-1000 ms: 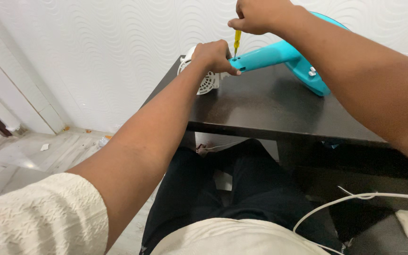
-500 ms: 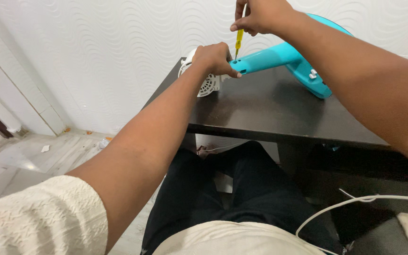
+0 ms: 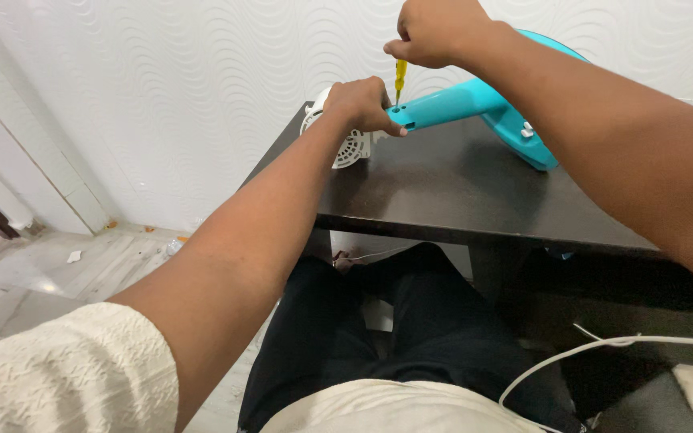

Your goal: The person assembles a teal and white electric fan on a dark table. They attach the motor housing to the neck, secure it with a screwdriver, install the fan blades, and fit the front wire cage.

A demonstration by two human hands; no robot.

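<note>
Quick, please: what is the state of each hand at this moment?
Left hand: closed, gripping the end of the turquoise fan stand.
Right hand: closed on the yellow screwdriver, held upright over the stand.

The person is wearing a cream, textured short-sleeved top whose left sleeve (image 3: 66, 369) is ending above the elbow, leaving both forearms bare, and black trousers (image 3: 411, 321) are covering the legs below its pale hem.
</note>
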